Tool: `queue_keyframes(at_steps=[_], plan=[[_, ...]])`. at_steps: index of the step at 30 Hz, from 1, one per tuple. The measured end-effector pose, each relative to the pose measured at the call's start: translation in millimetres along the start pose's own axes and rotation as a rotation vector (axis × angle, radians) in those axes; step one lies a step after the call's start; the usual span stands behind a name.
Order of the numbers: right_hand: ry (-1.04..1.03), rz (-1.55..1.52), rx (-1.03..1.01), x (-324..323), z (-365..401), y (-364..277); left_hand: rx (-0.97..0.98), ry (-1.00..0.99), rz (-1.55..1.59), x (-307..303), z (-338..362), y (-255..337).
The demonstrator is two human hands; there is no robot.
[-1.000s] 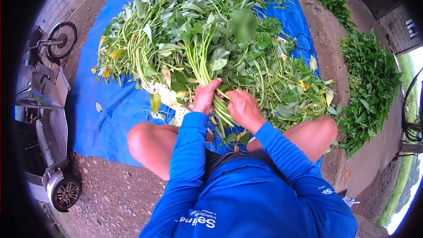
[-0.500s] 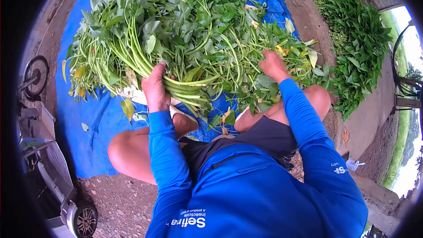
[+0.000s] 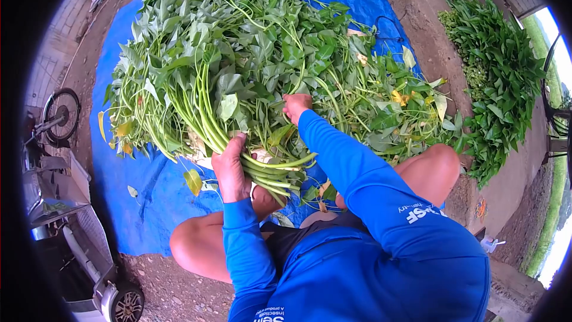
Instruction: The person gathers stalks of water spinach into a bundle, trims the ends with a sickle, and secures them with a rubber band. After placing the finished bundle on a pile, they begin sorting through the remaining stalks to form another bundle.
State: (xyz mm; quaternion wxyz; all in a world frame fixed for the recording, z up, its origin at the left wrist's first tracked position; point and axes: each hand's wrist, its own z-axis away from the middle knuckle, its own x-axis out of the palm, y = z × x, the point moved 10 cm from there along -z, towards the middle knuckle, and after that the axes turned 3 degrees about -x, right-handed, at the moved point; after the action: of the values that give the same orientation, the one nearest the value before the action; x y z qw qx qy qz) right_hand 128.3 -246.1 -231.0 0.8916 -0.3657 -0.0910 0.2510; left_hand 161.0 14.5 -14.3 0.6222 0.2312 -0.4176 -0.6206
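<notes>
Far left, a wheeled vehicle (image 3: pixel 65 214) is standing beside the blue tarp (image 3: pixel 152 220). A yellowed leaf (image 3: pixel 193 182) is hanging over the tarp, just left of the left hand (image 3: pixel 230 170). That hand is gripping a bunch of green stems (image 3: pixel 208 120), thumb on top, leaves pointing up and away, bare ends poking out lower right. The bunch is lying against the front of a big leafy pile (image 3: pixel 250 42) on the tarp.

Doing this well probably means gripping snugly low on the stems without crushing them. Ends are looking uneven: one stem (image 3: pixel 298 161) is sticking out past the rest, so squaring the ends would be helping. Leaving yellowing leaves out seems wise too.

Next, the right hand (image 3: pixel 296 107) is sitting at the pile, fingers curling in; cannot tell whether they are pinching a stem. Picking one stem near its base would likely be causing less tangling and tearing. Farther right, another heap of greens (image 3: pixel 503 89) is lying beyond the tarp.

Writing, left to right: the blue shirt (image 3: pixel 351 274) is showing "Insecticide" near the bottom edge, with a bigger word getting cut off. The right sleeve (image 3: pixel 381 200) is showing "SF", plus smaller partial lettering, maybe ending "emistry".
</notes>
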Motion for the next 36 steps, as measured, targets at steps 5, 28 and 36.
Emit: queue_keyframes(at_steps=[5,28,36], plan=[[0.267,0.313,-0.488,-31,12,-61,0.007,0.024,0.019,7,1,12],[-0.478,-0.061,-0.317,-238,145,-177,-0.114,-0.214,-0.044,38,-18,-79],[-0.165,0.254,-0.966,-192,231,-187,-0.120,-0.202,-0.184,26,-21,-90]])
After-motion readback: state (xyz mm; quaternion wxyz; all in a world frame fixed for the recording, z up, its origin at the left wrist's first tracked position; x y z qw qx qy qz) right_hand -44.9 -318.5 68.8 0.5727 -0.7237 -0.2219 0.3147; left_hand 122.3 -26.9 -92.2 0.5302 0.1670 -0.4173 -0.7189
